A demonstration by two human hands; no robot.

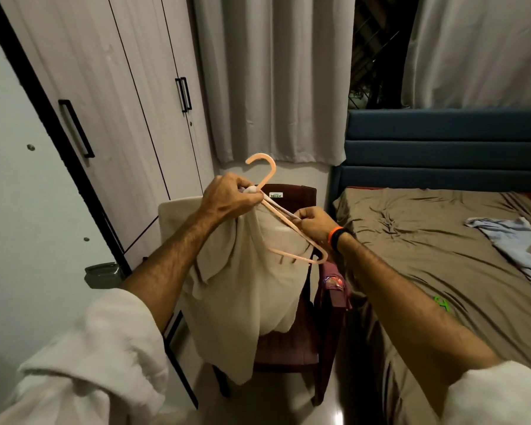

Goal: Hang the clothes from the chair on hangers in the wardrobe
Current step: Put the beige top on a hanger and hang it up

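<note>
Left hand (227,197) with fingers curled tight around bunched collar of beige cloth garment (246,289) and neck of peach plastic hanger (284,222). Right hand (314,223) pinching hanger's sloping arm. Garment draped down, held above dark maroon plastic chair (301,342), beside closed white wardrobe (117,111).

Dark red plastic chair (292,348) standing on the pale floor (344,415), maroon cloth (334,283) draped over its arm, bed (442,256) with rumpled brown sheet bearing a light blue garment (515,240) and a green hanger (440,302)
</note>
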